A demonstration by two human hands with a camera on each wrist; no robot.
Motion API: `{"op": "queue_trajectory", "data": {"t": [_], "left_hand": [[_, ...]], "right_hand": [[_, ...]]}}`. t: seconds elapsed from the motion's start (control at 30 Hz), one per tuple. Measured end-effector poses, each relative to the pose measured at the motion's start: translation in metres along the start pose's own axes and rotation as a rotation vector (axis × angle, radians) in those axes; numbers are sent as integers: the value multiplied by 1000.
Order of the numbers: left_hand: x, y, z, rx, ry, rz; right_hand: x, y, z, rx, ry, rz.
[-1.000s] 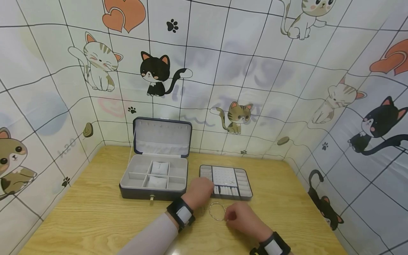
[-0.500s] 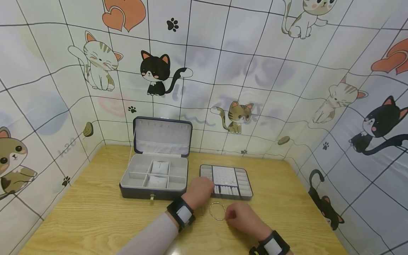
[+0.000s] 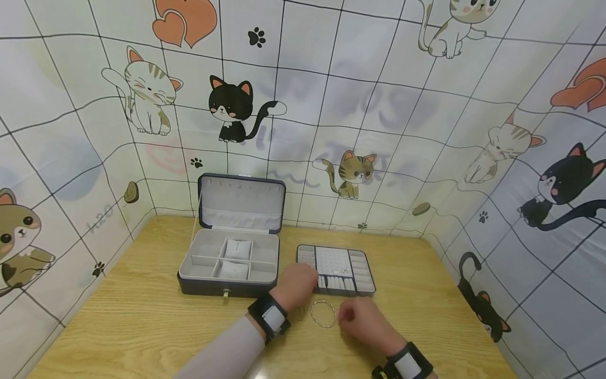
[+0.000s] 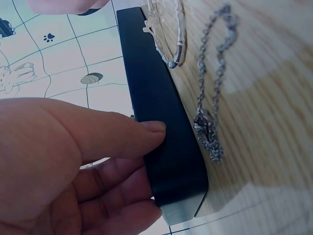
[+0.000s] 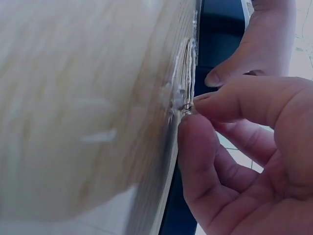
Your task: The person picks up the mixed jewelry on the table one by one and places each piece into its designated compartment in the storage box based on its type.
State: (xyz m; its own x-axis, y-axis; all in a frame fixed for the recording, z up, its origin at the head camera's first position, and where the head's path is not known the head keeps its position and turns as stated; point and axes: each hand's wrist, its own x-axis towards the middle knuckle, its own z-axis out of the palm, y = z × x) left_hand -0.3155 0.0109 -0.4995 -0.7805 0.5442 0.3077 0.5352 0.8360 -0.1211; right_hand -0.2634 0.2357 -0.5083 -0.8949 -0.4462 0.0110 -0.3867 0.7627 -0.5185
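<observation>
The left hand [image 3: 298, 284] grips the jewelry tray [image 4: 156, 93] by its near left corner, thumb flat on the front wall, presumably to steady it. The thin bangle [image 3: 311, 315] and silver-toned chain [image 4: 209, 134] lie in front of the tray, within easy reach. The right hand [image 3: 366, 321], before the tray's right half, appears to pinch a small metal piece [image 5: 187, 108], blurred here; fingertip contact suits its size. The open jewelry box [image 3: 203, 288] stands left of the tray.

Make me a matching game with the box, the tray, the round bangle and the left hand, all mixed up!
Things
1. box
2. tray
3. bangle
4. left hand

Clues
A. on the table, near the right hand
B. lid standing open
C. holding the tray
D. dotted white panel in the middle

Pairs: 1-B, 2-D, 3-A, 4-C
</observation>
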Motion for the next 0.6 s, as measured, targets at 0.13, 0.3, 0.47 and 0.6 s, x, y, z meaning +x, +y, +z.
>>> {"op": "queue_trajectory", "data": {"t": [0.13, 0.3, 0.47, 0.6], "left_hand": [[0, 0, 1, 5, -7, -4], [0, -1, 0, -9, -18, -10], [0, 0, -2, -11, -20, -9], [-1, 0, -4, 0, -11, -6]], "right_hand": [[1, 5, -2, 32, 8, 32], [2, 11, -5, 96, 21, 79], [4, 17, -5, 125, 64, 128], [6, 23, -6, 133, 150, 164]]}}
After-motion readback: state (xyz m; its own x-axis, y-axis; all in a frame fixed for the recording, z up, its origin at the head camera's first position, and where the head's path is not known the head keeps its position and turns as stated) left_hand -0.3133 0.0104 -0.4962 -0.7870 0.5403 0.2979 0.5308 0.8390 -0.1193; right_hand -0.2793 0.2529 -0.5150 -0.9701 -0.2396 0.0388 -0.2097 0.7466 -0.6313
